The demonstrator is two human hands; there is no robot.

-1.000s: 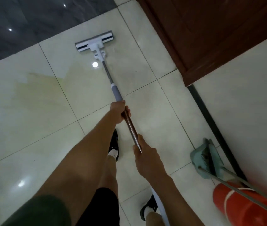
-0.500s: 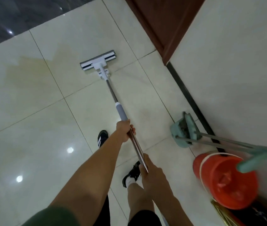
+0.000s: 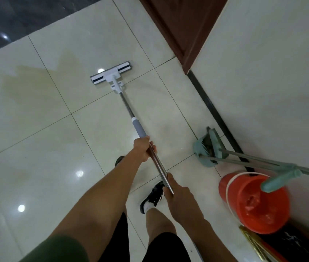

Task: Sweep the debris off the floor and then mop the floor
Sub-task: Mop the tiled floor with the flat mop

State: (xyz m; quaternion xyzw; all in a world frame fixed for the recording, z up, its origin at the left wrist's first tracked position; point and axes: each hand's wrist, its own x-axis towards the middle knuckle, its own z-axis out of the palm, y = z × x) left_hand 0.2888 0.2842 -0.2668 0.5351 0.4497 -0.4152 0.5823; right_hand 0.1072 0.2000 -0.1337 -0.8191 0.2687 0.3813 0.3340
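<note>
Pale tiled floor (image 3: 36, 167) fills the view, and the mop (image 3: 129, 110) stretches across it, flat white head planted on the tiles ahead near the wall corner. Left hand (image 3: 143, 149) wraps the shaft just below the grey sleeve; right hand (image 3: 176, 193) clutches the steel pole nearer the body. Red bucket (image 3: 253, 203) and green dustpan (image 3: 206, 150) sit against the wall. No readable writing.

Gleamed glossy across smooth cream floor tiles (image 3: 36, 186); shone as polished metal along the mop handle (image 3: 161, 171); looked smooth red plastic at four o'clock, the bucket (image 3: 253, 203).
</note>
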